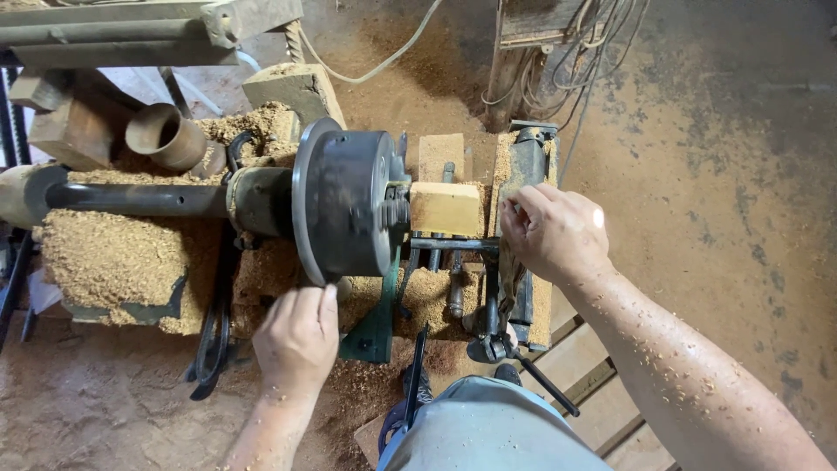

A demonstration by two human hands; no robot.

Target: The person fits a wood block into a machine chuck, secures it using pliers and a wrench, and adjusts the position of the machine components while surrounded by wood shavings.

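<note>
At six o'clock, nearest to us, we see our own grey-clad lap, and just above it our two hands at a wood lathe. Our left hand [298, 336] sits at about seven o'clock, its fingers curled narrowly over the lower rim of the dark round chuck [342, 202]. Our right hand [551, 231] is at three o'clock, fingers pinched together against the tailstock [527, 166]; we cannot tell whether it holds anything small.

Between the hands, toward twelve o'clock from the left and nine o'clock from the right, lies the wood block [445, 209], clamped in the chuck's jaws. Its long axis runs from nine to three o'clock, in line with the spindle shaft [135, 199]. The right hand is the nearer, just beside the block's free end. The block looks pale, square-cut and unturned, with clean faces.

Farther off, sawdust [109, 262] heaps along the lathe bed, and a short brown pipe [166, 135] lies at ten o'clock.
</note>
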